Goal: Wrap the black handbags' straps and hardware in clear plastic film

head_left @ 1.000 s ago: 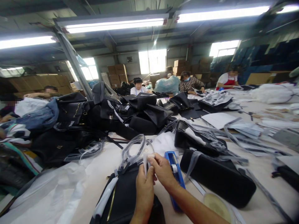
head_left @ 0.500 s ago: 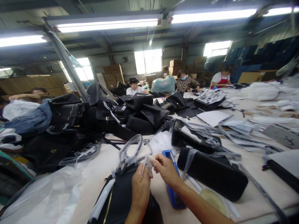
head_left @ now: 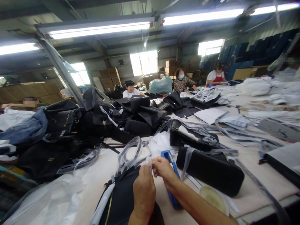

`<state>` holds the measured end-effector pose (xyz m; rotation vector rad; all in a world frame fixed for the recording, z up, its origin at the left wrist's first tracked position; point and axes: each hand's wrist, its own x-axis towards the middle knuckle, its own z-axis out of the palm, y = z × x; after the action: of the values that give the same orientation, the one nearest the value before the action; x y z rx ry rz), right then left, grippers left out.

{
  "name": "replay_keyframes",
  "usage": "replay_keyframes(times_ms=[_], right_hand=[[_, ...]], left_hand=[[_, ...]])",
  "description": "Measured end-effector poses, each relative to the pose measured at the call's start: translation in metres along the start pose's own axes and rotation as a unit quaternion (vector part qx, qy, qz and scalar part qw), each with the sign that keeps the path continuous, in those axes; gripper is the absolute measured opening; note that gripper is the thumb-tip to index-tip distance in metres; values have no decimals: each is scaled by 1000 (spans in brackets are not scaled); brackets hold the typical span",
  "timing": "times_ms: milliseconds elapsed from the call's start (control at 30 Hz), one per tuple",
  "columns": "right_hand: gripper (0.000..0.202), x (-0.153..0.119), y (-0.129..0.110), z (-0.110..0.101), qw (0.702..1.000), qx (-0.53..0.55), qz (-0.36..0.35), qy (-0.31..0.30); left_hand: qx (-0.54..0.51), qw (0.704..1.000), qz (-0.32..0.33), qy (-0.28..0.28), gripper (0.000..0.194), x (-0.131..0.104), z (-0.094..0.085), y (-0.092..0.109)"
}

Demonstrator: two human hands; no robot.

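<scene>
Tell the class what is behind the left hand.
A black bag lies behind the left hand and shows on either side; the part that the hand covers cannot be seen.

Tape dispenser right of the bag (both on the table)

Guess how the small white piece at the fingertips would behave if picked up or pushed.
The white piece is probably very light, being small beside the left hand and right hand. It's likely floppy rather than stiff, since the part showing looks thin and slightly see-through, though fingers hide the rest.
</scene>
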<state>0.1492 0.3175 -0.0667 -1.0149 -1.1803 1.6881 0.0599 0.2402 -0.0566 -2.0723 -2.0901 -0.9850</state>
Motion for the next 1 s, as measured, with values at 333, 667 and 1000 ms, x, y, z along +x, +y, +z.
replay_keyframes(times_ms=[333, 667, 1000], right_hand=[[42, -14, -2, -7, 997, -8, -77, 1], [19, -27, -23, -6, 976, -138, -166, -32], [29, -55, -24, -100, 886, -445, -70, 109]], left_hand=[[-16, 1000, 17, -19, 27, -3, -6, 3], [-485, 819, -303, -47, 50, -1, -30, 13], [-511, 812, -277, -63, 32, -13, -37, -2]])
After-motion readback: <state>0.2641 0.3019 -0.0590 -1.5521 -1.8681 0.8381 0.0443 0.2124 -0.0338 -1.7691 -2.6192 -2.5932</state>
